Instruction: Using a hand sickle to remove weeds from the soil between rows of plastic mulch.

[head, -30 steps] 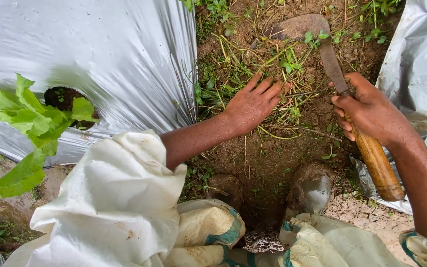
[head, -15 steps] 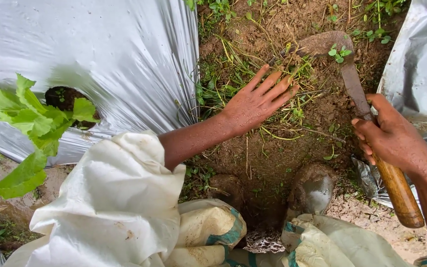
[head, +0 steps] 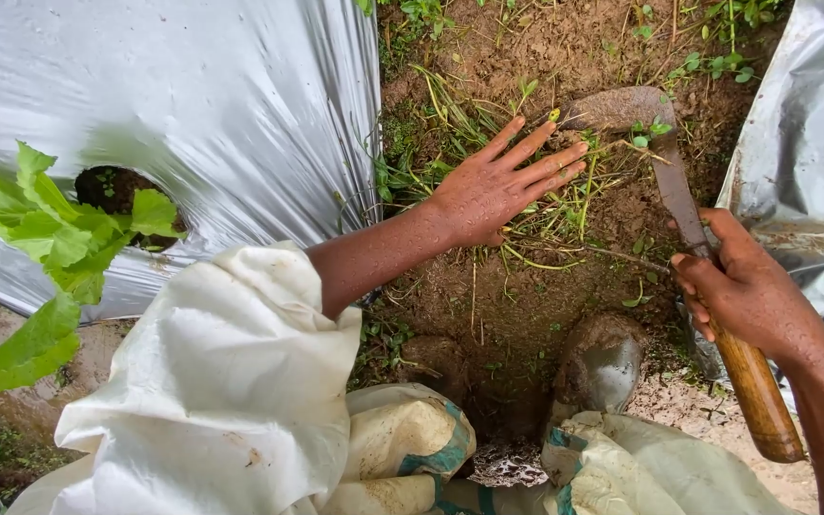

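Between two sheets of silver plastic mulch, a person is working a strip of bare soil with a curved blade

On the left the biggest sheet is lying over the ground, a leafy green plant growing up through a hole in it, and a second sheet is flanking the right edge; a loose white sleeve is covering the upper left arm. The sickle-like knife is resting its rusty hooked tip on the soil among small weeds, its wooden handle being gripped tightly by the right hand. The left hand is lying open, fingers spread, pressing flat on grass stems just beside the blade tip, grasping nothing
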